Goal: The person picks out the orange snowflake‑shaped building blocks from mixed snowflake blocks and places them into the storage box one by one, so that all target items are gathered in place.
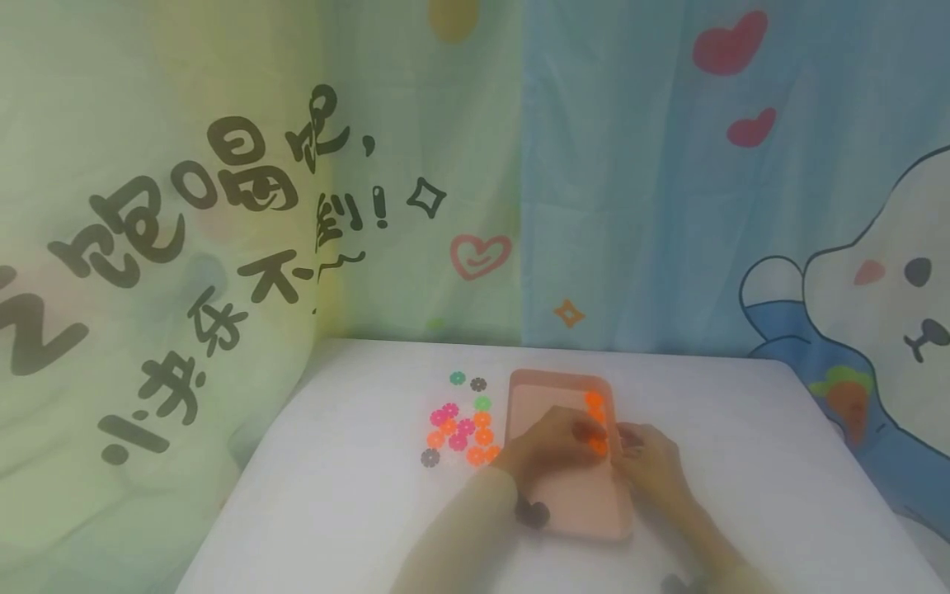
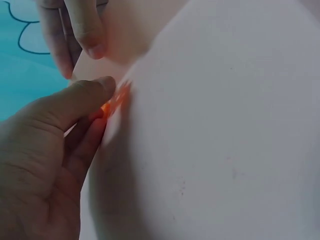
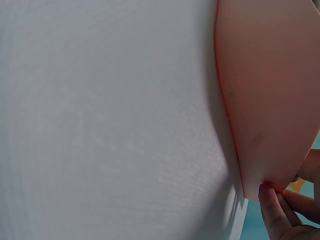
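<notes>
A pink rectangular tray [image 1: 545, 398] lies on the white table. Inside it, along the right wall, are orange flower-shaped plastic pieces [image 1: 594, 401]. My left hand [image 1: 552, 437] reaches over the tray and pinches an orange flower-shaped piece [image 2: 120, 98] between thumb and fingers, close to that wall; the fingers cover part of it. From outside, my right hand [image 1: 655, 464] grips the tray's right edge. One fingertip presses the outer wall [image 3: 265, 125] in the right wrist view, and part of that hand falls outside the picture.
Left of the tray, loose flower-shaped pieces lie in a group: orange [image 1: 483, 436], pink [image 1: 458, 442], green [image 1: 482, 403], teal [image 1: 457, 378] and grey [image 1: 430, 458]. Printed curtains [image 1: 609, 206] hang behind and left of the white table [image 1: 334, 462].
</notes>
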The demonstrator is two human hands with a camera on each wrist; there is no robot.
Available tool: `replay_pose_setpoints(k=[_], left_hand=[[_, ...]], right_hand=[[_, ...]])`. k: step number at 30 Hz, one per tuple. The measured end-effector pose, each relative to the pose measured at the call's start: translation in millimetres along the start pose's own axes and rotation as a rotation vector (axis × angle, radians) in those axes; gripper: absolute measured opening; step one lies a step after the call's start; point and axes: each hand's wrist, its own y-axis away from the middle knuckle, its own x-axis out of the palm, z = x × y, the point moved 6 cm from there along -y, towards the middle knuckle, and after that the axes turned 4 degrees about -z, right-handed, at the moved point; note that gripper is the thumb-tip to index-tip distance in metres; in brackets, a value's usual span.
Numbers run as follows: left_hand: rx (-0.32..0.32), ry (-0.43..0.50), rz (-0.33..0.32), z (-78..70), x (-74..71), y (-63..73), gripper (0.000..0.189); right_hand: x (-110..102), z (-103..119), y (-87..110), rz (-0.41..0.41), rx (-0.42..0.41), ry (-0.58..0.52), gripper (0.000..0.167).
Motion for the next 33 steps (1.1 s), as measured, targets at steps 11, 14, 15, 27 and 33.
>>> replay_pose_setpoints(k=[11,14,15,27,33], left_hand=[[0.188,-0.014,-0.039,-12.5,-3.3,-0.2,0.102],[0.185,-0.012,-0.03,-13.4,-3.2,-0.3,0.103],[0.184,-0.004,-0.032,-13.9,-3.5,-0.6,0.103],[0.238,0.041,-0.05,-12.9,-1.2,-0.1,0.108],[0.257,0.03,-0.06,-24.4,-8.2,-8.3,0.112]], right_hand=[[0.5,-2.4,-1.2,-0.014,-0.02,-0.014,0.048],[-0.7,0.6,-0.2,-0.017,-0.03,-0.019,0.047],[-1.1,1.3,0.0,-0.02,-0.035,-0.019,0.047],[-4.7,8.7,3.7,-0.053,-0.105,-0.049,0.044],[-2.7,5.4,2.1,-0.053,-0.106,-0.043,0.044]])
